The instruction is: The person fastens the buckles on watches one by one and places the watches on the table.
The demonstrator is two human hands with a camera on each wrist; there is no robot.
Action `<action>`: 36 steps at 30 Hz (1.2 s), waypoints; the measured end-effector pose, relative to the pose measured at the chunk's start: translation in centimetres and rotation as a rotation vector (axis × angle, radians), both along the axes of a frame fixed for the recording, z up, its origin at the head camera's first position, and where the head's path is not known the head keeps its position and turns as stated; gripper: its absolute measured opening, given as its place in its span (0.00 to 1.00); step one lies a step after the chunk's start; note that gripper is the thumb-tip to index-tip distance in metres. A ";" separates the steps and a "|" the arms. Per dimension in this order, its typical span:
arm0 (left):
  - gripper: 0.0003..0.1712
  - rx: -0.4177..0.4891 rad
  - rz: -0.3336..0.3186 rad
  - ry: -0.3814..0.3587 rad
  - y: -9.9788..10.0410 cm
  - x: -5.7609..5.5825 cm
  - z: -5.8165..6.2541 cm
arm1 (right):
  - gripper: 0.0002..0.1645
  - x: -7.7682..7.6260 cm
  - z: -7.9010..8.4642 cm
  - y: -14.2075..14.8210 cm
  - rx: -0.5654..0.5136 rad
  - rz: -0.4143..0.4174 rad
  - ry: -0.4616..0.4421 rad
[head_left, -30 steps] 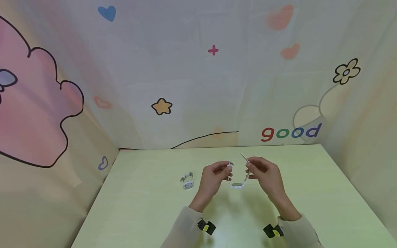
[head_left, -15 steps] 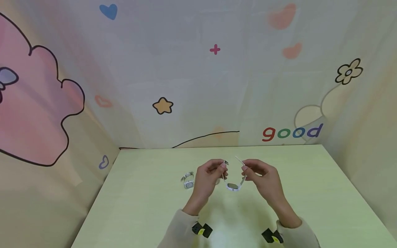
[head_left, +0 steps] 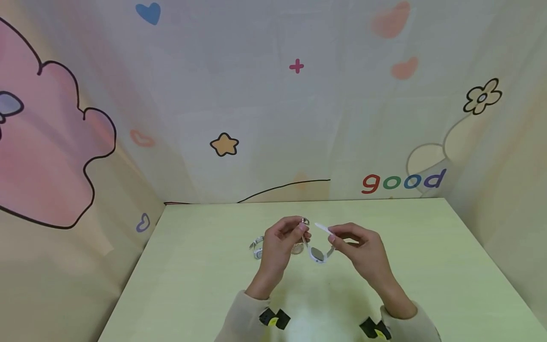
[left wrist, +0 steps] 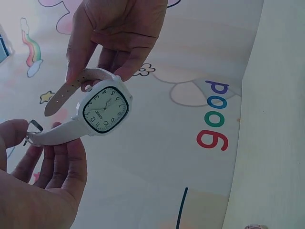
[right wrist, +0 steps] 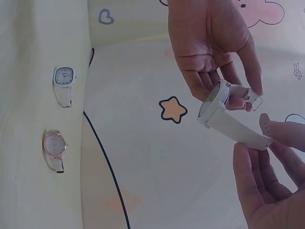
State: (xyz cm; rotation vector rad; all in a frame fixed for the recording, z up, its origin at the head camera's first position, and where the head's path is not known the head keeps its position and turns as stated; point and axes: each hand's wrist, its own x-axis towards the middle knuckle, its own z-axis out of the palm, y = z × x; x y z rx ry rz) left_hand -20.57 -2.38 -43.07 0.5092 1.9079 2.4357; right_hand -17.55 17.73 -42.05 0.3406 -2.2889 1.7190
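A white wristwatch (left wrist: 106,109) with a rounded-square dial is held above the table, its strap unfastened. My left hand (head_left: 278,244) pinches the buckle end between thumb and fingers. The perforated strap end is pinched by my right hand (head_left: 361,244), its tip free and pointing toward the buckle. The dial hangs between both hands, tilted. From the right wrist camera, the buckle shows at the left hand's (right wrist: 209,43) fingertips, and the right hand (right wrist: 271,186) grips the other strap half.
Two more watches rest on the light table (head_left: 192,289): one white and square (right wrist: 63,76), one round with a rose-gold rim (right wrist: 55,144). In the head view they sit beside and beyond the left hand. A printed curtain (head_left: 265,95) stands behind the table.
Both hands have shifted left, with the watch, and now partly cover the square watch. The right hand has dipped slightly, and the free strap tip has tilted flatter. The rose-gold watch has become visible.
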 end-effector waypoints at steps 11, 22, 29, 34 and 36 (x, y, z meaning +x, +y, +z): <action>0.15 -0.020 -0.011 -0.010 0.1 0.5 0.2 | 0.10 0.3 0.3 -0.4 0.019 0.034 -0.005; 0.15 -0.086 -0.015 -0.011 0.0 1.0 0.1 | 0.11 0.5 0.4 -0.5 0.011 0.017 0.003; 0.13 -0.132 -0.022 0.008 0.0 1.1 -0.1 | 0.11 0.5 0.3 -0.5 0.001 0.025 -0.003; 0.14 -0.130 -0.028 0.002 0.1 1.1 -0.2 | 0.10 0.5 0.3 -0.6 -0.004 0.017 -0.002; 0.14 -0.127 -0.034 0.003 0.1 1.1 -0.3 | 0.09 0.5 0.3 -0.7 -0.006 0.007 0.003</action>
